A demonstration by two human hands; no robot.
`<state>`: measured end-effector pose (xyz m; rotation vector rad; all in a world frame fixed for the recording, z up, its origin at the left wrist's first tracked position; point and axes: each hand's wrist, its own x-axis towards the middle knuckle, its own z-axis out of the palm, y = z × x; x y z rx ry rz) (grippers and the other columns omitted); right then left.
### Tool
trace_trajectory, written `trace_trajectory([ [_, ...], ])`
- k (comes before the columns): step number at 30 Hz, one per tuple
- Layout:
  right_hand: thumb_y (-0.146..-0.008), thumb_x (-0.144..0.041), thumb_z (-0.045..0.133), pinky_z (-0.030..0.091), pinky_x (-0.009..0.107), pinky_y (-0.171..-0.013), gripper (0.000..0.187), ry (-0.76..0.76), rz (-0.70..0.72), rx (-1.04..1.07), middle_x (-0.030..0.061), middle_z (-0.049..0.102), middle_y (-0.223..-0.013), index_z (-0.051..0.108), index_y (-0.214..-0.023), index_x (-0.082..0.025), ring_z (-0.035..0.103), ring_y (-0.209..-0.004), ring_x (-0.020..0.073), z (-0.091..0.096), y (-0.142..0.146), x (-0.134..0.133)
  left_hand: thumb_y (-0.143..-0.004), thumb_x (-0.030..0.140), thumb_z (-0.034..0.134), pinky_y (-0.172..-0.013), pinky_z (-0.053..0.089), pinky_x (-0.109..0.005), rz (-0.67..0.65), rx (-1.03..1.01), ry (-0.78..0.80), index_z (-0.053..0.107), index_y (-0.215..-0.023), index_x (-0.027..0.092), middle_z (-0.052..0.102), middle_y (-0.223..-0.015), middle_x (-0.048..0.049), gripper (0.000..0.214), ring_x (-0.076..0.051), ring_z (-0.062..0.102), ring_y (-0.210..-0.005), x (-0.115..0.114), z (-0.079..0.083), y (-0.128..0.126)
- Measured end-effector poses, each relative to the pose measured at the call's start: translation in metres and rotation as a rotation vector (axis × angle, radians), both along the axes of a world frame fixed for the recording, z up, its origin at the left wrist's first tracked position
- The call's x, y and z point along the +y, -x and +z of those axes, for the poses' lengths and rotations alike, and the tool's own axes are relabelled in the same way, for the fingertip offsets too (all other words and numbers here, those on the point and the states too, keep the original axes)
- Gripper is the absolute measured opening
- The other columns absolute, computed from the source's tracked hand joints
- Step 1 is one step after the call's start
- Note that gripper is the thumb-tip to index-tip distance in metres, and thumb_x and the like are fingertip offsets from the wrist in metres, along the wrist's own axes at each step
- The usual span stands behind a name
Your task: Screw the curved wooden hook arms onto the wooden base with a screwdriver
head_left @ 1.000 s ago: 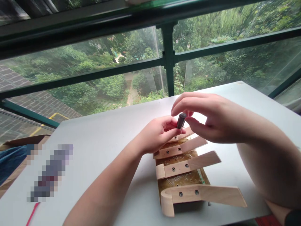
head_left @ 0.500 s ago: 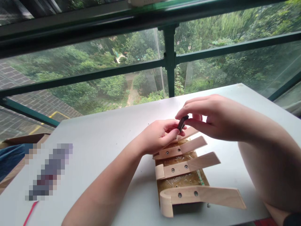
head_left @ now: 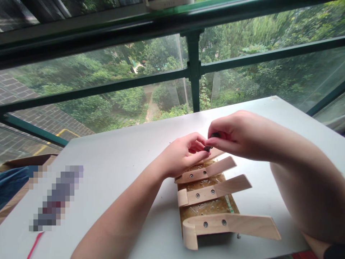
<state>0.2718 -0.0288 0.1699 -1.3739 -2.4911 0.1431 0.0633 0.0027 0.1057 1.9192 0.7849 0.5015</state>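
My right hand [head_left: 229,133] pinches a small dark object [head_left: 215,135] between thumb and bent fingers; its exact kind cannot be made out. At the lower end of this dark piece, my left hand [head_left: 185,153] is closed, thumb and fingertips at its tip. Both hands are over the far end of a brown board [head_left: 215,207]. Across the board lie several pale wooden strips, with curved left ends showing on the nearer ones. The nearest wooden strip [head_left: 242,223] carries two screws, as does the middle wooden strip [head_left: 231,185]. Beneath my hands, the farthest strip is partly hidden.
The board rests on a white table [head_left: 129,169]. A blurred-out patch [head_left: 59,196] lies at the left, with a red cord [head_left: 35,244] beside it. A cardboard box [head_left: 40,158] with blue cloth stands beyond the left edge. Green-framed windows [head_left: 193,72] line the back.
The dark piece has tilted, and my right fingers have curled further round it. My left fingers have shifted slightly at its lower end. The board and strips look the same.
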Motion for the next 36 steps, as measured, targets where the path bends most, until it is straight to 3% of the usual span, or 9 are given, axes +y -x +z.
trace_trajectory([
  [7, -0.097, -0.043, 0.032, 0.025, 0.029, -0.056, 0.049, -0.04, -0.128, -0.074, 0.0022, 0.06, -0.059, 0.064, -0.067, -0.022, 0.038, -0.054, 0.0138, -0.013, 0.012, 0.009, -0.097, 0.03, 0.046, -0.091, 0.05, -0.031, -0.059, 0.029, -0.123, 0.064, -0.115, 0.02, 0.071, -0.109, -0.0056, 0.028, -0.019, 0.067, -0.101, 0.0, 0.004, 0.001],
  [11, -0.098, -0.045, 0.03, 0.024, 0.029, -0.056, 0.05, -0.029, -0.174, -0.073, 0.0028, 0.059, -0.059, 0.061, -0.067, -0.021, 0.039, -0.054, 0.0146, -0.015, 0.017, 0.008, -0.094, 0.034, 0.053, -0.086, 0.051, -0.03, -0.05, 0.04, -0.096, 0.062, -0.12, 0.019, 0.072, -0.108, -0.0067, 0.032, -0.02, 0.068, -0.097, 0.0, 0.003, 0.0],
  [14, -0.098, -0.045, 0.03, 0.024, 0.029, -0.056, 0.046, -0.051, -0.147, -0.048, 0.0028, 0.057, -0.061, 0.054, -0.067, -0.02, 0.039, -0.056, 0.0146, -0.017, 0.022, 0.005, -0.094, 0.037, 0.053, -0.082, 0.051, -0.028, -0.041, 0.045, -0.092, 0.064, -0.111, 0.018, 0.073, -0.102, -0.0059, 0.029, -0.019, 0.067, -0.093, 0.001, 0.002, 0.0],
  [17, -0.097, -0.041, 0.033, 0.026, 0.029, -0.057, 0.033, -0.056, -0.102, 0.002, 0.0022, 0.059, -0.066, 0.052, -0.08, -0.02, 0.043, -0.059, 0.0149, -0.018, 0.025, 0.001, -0.094, 0.039, 0.052, -0.077, 0.049, -0.027, -0.032, 0.064, -0.134, 0.066, -0.1, 0.017, 0.073, -0.094, -0.004, 0.027, -0.018, 0.066, -0.087, 0.001, 0.002, 0.001],
  [20, -0.095, -0.03, 0.037, 0.03, 0.027, -0.059, 0.019, 0.035, -0.009, 0.064, 0.001, 0.062, -0.074, 0.05, -0.105, -0.02, 0.048, -0.063, 0.0151, -0.014, 0.018, -0.002, -0.095, 0.036, 0.051, -0.077, 0.049, -0.026, -0.034, 0.067, -0.136, 0.065, -0.099, 0.017, 0.072, -0.095, -0.0028, 0.024, -0.017, 0.065, -0.087, 0.001, 0.004, 0.003],
  [23, -0.089, -0.019, 0.044, 0.031, 0.025, -0.059, 0.028, 0.075, 0.117, 0.115, -0.0012, 0.061, -0.077, 0.048, -0.117, -0.022, 0.048, -0.064, 0.0133, -0.008, 0.006, -0.002, -0.095, 0.031, 0.049, -0.08, 0.049, -0.026, -0.076, 0.07, -0.115, 0.064, -0.104, 0.017, 0.071, -0.098, -0.003, 0.022, -0.017, 0.065, -0.091, 0.001, 0.008, 0.003],
  [28, -0.089, -0.015, 0.046, 0.034, 0.025, -0.064, 0.019, 0.033, 0.2, 0.158, 0.0012, 0.065, -0.083, 0.059, -0.101, -0.021, 0.053, -0.07, 0.0127, -0.004, -0.005, 0.001, -0.097, 0.032, 0.045, -0.086, 0.05, -0.029, -0.092, 0.062, -0.112, 0.063, -0.111, 0.019, 0.071, -0.102, -0.0041, 0.026, -0.018, 0.066, -0.095, 0.002, 0.008, 0.003],
  [32, -0.089, -0.018, 0.048, 0.035, 0.025, -0.065, 0.02, 0.044, 0.138, 0.137, 0.0014, 0.067, -0.084, 0.061, -0.103, -0.022, 0.055, -0.07, 0.0132, -0.003, -0.003, 0.002, -0.096, 0.032, 0.044, -0.086, 0.05, -0.03, -0.08, 0.059, -0.137, 0.065, -0.109, 0.018, 0.071, -0.101, -0.005, 0.027, -0.019, 0.067, -0.095, 0.002, 0.006, 0.002],
  [36, -0.09, -0.029, 0.05, 0.031, 0.026, -0.059, 0.011, 0.018, 0.068, 0.105, 0.0004, 0.062, -0.074, 0.059, -0.091, -0.021, 0.05, -0.064, 0.0129, -0.004, 0.003, 0.003, -0.097, 0.031, 0.041, -0.087, 0.049, -0.03, -0.071, 0.081, -0.173, 0.067, -0.1, 0.018, 0.073, -0.099, -0.0036, 0.03, -0.02, 0.066, -0.096, 0.002, 0.004, 0.001],
])
